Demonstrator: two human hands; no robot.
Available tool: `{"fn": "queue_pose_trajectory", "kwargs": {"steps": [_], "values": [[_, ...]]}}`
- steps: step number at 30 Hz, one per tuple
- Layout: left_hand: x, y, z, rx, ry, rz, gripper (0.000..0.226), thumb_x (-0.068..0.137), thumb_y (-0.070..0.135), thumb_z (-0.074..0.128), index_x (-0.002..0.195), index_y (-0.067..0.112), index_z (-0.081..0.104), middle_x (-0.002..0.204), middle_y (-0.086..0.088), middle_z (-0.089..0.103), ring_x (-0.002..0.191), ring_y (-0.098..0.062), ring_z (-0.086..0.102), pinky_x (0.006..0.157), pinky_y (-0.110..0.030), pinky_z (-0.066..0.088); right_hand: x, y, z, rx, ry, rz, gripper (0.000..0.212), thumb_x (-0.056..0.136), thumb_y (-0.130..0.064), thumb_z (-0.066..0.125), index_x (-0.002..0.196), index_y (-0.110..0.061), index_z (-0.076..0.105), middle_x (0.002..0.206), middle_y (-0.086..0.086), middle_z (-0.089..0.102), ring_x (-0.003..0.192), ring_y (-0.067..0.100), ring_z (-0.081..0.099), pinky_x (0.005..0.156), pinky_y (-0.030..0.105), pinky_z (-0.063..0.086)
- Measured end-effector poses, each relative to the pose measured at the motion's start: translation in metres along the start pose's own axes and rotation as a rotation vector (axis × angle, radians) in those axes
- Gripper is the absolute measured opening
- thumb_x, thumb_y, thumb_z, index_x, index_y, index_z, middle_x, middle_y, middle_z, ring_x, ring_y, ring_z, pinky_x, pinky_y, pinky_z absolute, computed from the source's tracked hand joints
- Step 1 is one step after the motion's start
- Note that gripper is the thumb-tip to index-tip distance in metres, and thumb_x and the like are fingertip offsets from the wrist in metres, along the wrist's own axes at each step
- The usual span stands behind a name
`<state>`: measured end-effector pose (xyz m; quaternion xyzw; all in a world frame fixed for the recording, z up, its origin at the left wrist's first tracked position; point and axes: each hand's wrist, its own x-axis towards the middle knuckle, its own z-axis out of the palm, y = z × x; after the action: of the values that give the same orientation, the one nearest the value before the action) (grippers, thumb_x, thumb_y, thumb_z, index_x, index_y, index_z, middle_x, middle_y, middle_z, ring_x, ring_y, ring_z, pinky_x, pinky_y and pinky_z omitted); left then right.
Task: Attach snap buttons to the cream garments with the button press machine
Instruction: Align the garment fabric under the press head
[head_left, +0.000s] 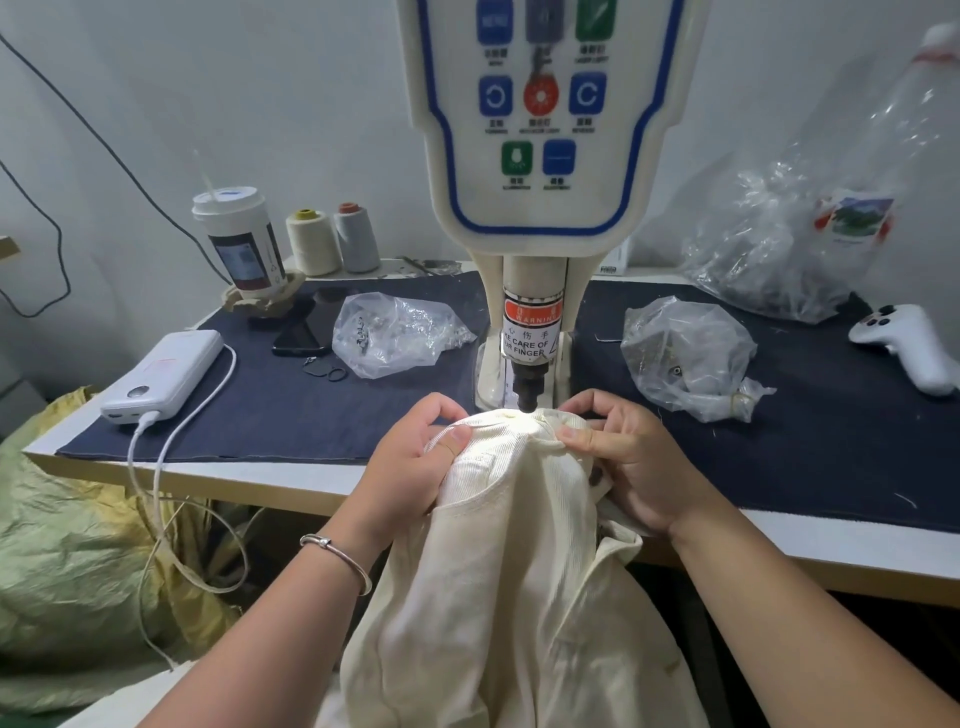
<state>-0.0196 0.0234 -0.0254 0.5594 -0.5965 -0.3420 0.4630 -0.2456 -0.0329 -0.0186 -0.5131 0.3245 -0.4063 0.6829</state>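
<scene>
Plastic bags (399, 331) flank the press head (529, 364) — power bank (162, 375) left.

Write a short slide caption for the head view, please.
Both hands hold a cream garment under the press.

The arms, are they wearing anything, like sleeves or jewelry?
No sleeves show: both forearms are bare to the frame edge. The left wrist wears a thin silver bangle with a small bead on it. The left hand and right hand have no gloves or visible rings.
</scene>
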Motion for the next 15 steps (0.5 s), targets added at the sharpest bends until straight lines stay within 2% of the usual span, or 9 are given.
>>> {"fn": "queue_pose_trajectory", "kwargs": {"steps": [5,11,15], "values": [[0.0015,-0.0012,-0.0004,0.013,0.003,-0.029,0.016,0.103,0.023,0.056,0.088,0.029,0.059,0.069,0.003,0.058,0.065,-0.01,0.05,0.066,-0.027,0.041,-0.0002,0.0013,-0.002,0.037,-0.029,0.012,0.027,0.074,-0.01,0.073,0.097,-0.005,0.06,0.079,0.019,0.065,0.068,0.028,0.054,0.062,0.037,0.036],[-0.001,0.0032,-0.0011,0.01,-0.008,-0.038,0.013,0.103,0.022,0.055,0.092,0.025,0.058,0.071,0.001,0.056,0.065,-0.012,0.047,0.065,-0.029,0.04,-0.0013,0.0004,-0.0018,0.034,-0.043,-0.001,0.025,0.073,-0.007,0.071,0.096,-0.005,0.06,0.076,0.016,0.065,0.063,0.025,0.057,0.056,0.031,0.043],[-0.0014,0.0039,-0.0008,-0.004,-0.01,-0.047,0.011,0.103,0.02,0.055,0.094,0.02,0.059,0.076,0.0,0.059,0.07,-0.014,0.049,0.07,-0.032,0.041,-0.0021,0.0019,-0.001,0.042,-0.021,-0.011,0.025,0.073,-0.006,0.07,0.095,-0.005,0.059,0.077,0.016,0.065,0.065,0.027,0.056,0.06,0.034,0.039]]}}
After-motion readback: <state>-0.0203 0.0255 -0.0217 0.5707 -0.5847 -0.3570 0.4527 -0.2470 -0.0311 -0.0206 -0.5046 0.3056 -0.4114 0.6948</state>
